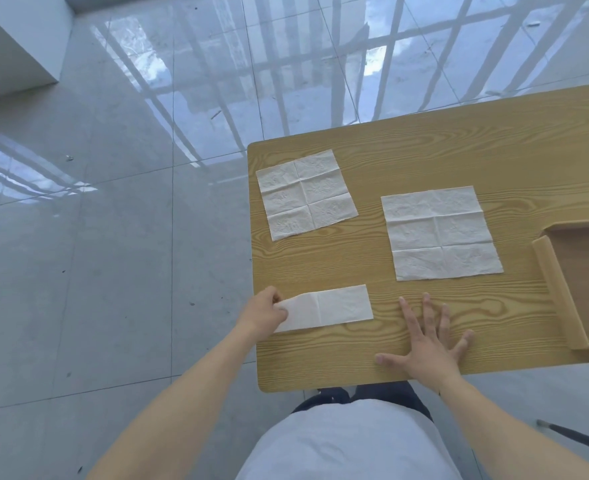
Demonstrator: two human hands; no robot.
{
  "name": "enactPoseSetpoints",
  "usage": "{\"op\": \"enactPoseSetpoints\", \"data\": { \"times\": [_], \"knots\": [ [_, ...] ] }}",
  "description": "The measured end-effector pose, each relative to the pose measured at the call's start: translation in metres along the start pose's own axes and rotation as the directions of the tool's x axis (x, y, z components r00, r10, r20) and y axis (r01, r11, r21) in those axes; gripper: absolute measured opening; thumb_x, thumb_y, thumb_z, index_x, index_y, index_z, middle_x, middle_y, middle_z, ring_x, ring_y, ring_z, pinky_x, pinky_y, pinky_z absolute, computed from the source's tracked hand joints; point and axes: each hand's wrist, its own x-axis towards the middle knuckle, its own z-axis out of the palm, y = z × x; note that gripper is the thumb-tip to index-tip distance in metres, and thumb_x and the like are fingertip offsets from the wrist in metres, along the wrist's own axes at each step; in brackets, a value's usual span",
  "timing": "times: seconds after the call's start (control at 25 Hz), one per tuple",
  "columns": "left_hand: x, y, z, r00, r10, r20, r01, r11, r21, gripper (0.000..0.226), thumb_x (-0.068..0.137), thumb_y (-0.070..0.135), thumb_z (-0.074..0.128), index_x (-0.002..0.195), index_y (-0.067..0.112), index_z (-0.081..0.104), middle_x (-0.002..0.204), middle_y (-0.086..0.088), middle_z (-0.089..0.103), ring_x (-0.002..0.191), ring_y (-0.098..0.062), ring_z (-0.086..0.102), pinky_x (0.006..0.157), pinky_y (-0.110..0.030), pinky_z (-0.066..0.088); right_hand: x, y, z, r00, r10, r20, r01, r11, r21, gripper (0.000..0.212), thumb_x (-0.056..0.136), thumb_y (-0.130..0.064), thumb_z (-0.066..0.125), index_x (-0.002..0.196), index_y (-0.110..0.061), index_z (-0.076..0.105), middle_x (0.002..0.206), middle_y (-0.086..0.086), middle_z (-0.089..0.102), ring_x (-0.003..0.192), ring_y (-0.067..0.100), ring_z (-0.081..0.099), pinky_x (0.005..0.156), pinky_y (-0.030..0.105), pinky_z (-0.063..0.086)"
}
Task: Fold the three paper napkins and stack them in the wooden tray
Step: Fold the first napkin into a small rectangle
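The wood-grain tabletop [459, 150] carries two unfolded white napkins, one at its far left corner [306, 194] and a larger-looking one near the middle [441, 233]. A folded napkin strip [331, 307] lies by the near left edge. A wooden tray [559, 296] sits at the right.

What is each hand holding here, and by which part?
The left hand pinches the left end of the folded napkin. The right hand holds nothing; it lies flat, fingers spread, on the table.

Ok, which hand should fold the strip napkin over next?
Left, probably. The left hand already pinches the folded napkin at its left end; the right hand lies flat on the table, touching no napkin.
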Motion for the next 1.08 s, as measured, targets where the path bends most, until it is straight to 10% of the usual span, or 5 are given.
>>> {"op": "enactPoseSetpoints", "data": {
  "times": [0.28,1.08],
  "knots": [
    [-0.015,0.029,-0.017,0.997,0.038,-0.071,-0.063,0.921,-0.385,0.022,0.080,0.017,0.072,0.096,0.025,0.061,0.091,-0.003,0.066,0.071,-0.013,0.061,0.052,-0.023,0.051,0.001,-0.002,-0.001,1.000,0.018,0.016,-0.017,1.000,-0.015,0.132,0.030,-0.105,0.035,0.135,-0.058,-0.030,0.145,-0.013,-0.050,0.132,0.023,-0.049,0.095,0.068,-0.029],
    [0.005,0.098,0.072,0.995,0.086,0.045,-0.066,0.941,-0.333,0.036,0.083,0.035,0.070,0.117,0.031,0.056,0.089,0.008,0.064,0.079,-0.009,0.064,0.063,-0.029,0.055,0.004,0.001,0.005,0.999,0.007,-0.040,-0.007,1.000,0.000,0.130,0.037,-0.097,0.047,0.136,-0.057,-0.028,0.147,-0.013,-0.048,0.133,0.024,-0.048,0.094,0.063,-0.038]
  ]
}}
